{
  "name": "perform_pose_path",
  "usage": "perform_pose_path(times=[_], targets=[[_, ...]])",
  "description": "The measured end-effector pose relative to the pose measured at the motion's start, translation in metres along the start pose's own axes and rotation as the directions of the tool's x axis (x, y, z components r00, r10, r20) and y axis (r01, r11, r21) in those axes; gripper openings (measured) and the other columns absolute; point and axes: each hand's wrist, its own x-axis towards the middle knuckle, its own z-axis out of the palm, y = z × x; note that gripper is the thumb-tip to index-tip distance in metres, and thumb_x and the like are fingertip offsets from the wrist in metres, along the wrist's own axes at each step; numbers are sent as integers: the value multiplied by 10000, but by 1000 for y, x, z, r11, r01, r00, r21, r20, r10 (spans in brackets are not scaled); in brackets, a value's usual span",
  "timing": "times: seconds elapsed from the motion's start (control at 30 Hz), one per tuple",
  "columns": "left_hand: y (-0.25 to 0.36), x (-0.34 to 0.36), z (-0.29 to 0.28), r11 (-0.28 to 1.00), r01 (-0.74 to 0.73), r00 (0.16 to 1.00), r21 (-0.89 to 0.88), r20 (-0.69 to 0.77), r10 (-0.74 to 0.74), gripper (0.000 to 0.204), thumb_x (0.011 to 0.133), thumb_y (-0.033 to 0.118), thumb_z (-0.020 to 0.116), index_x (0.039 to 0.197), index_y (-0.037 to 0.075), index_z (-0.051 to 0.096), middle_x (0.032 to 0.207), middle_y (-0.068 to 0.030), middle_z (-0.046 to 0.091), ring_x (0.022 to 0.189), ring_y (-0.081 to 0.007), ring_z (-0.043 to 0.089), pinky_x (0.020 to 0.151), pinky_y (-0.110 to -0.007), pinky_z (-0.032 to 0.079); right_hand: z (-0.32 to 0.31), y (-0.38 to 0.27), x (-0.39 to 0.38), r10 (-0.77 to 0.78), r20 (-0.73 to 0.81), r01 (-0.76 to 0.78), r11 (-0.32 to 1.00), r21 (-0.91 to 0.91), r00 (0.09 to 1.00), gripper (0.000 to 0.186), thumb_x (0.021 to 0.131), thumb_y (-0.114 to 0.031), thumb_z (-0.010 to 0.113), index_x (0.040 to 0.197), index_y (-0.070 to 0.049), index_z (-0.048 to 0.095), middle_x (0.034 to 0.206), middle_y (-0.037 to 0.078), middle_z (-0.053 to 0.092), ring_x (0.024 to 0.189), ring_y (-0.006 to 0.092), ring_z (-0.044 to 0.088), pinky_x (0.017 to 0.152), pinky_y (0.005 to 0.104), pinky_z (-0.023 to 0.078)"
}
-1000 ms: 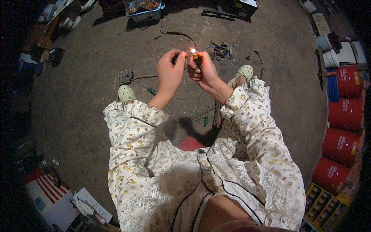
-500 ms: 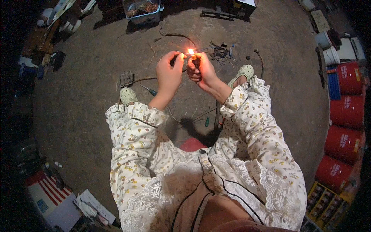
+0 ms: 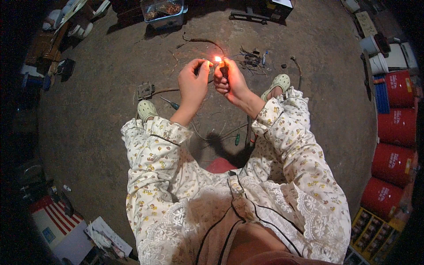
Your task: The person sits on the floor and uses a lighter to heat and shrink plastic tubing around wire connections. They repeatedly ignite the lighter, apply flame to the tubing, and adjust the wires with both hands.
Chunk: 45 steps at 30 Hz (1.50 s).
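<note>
A dull, grey-brown floor (image 3: 88, 132), scuffed and stained, spreads under everything. Over it falls the person's loose cloth (image 3: 150, 176), white with small yellow and brown flowers, ruffled at the cuffs and edged with lace. Along the right side stands a row of smooth, rounded red containers (image 3: 391, 163); at the top sits a pale blue tub (image 3: 167, 21), its contents coppery and tangled.

The left hand (image 3: 194, 79) is bent inward, thumb and forefinger drawn together just beside the flame; glare and size hide what they may pinch. The right hand (image 3: 232, 79) is curled in a fist around a small dark lighter (image 3: 224, 70), which stands roughly upright inside its fingers, thumb near the top. Perforated pale green clogs (image 3: 146, 109) show beyond the cuffs.

Beyond the right hand lies a ragged tangle of thin wires (image 3: 251, 58). A blocky grey box (image 3: 145, 91) with a cable lies left of the left hand. Smallest, the bright flame (image 3: 218, 58) burns between both hands' fingertips.
</note>
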Motion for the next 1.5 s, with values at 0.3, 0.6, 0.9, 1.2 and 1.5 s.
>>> perform_pose_path(times=[0.3, 0.6, 0.9, 1.2, 1.5], targets=[[-21, 17, -22, 975, 60, 993, 212, -112, -37, 200, 849, 184, 547, 843, 5, 636, 688, -63, 598, 658, -145, 567, 579, -274, 422, -12, 8, 1, 40, -299, -14, 996, 90, 953, 449, 893, -505, 355, 826, -69, 444, 613, -14, 413, 451, 68, 312, 401, 206, 260], [-33, 33, -38, 887, -19, 973, 461, 211, -89, 226, 802, 205, 586, 851, -9, 640, 739, -140, 635, 668, -222, 609, 598, -312, 454, -20, -8, 5, -438, -233, 222, 763, -608, 868, 311, 845, -304, 587, 639, -111, 457, 582, -80, 355, 515, 45, 289, 492, 230, 229], [-21, 26, -30, 888, -5, 966, 459, 232, -115, 240, 803, 217, 595, 839, -16, 640, 698, -123, 626, 619, -181, 581, 588, -296, 440, -25, -7, 10, -710, 253, 340, -21, -940, 657, 200, 770, -184, 669, 913, -46, 644, 757, 80, 539, 671, 186, 546, 596, 293, 429], [-14, 25, -22, 958, 184, 950, 222, 210, -231, 236, 819, 215, 617, 808, -19, 648, 626, -6, 555, 567, -69, 454, 513, -229, 349, -28, -6, 14, -599, 209, 344, 118, -932, 773, 230, 750, -250, 665, 813, -35, 612, 714, 98, 542, 670, 234, 540, 581, 356, 415], [-21, 21, -23, 937, 335, 932, -100, 184, -314, 162, 832, 177, 622, 748, 52, 563, 547, 66, 404, 428, -25, 303, 389, -204, 201, -17, -5, 18, -306, 102, 289, 667, -686, 947, 262, 745, -279, 610, 664, -37, 553, 535, 8, 457, 514, 112, 409, 472, 309, 309]])
